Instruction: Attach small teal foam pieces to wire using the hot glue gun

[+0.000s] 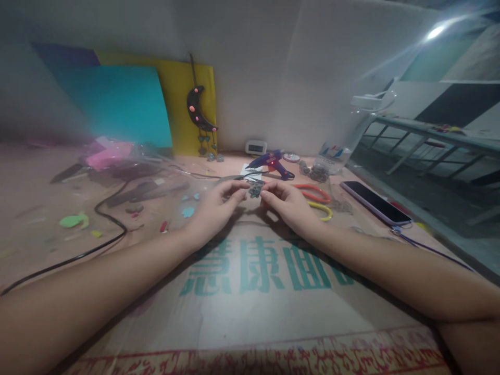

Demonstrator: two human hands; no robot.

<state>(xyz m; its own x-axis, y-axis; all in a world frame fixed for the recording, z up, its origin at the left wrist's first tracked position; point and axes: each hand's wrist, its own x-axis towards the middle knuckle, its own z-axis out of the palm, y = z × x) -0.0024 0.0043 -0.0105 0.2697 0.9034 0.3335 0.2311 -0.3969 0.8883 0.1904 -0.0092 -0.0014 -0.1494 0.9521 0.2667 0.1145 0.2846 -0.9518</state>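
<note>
Both my hands meet at the middle of a flat cardboard sheet with green printed characters. My left hand and my right hand pinch a small grey-green craft piece between their fingertips. It is too small and blurred to tell its shape. Just behind my hands lies a blue glue gun with a red light on, resting on a white paper scrap.
A purple phone lies at the right. Orange-handled and yellow-handled tools lie beside my right hand. A black cable runs across the left. Coloured sheets and a dark crescent ornament lean on the wall. Foam scraps dot the left.
</note>
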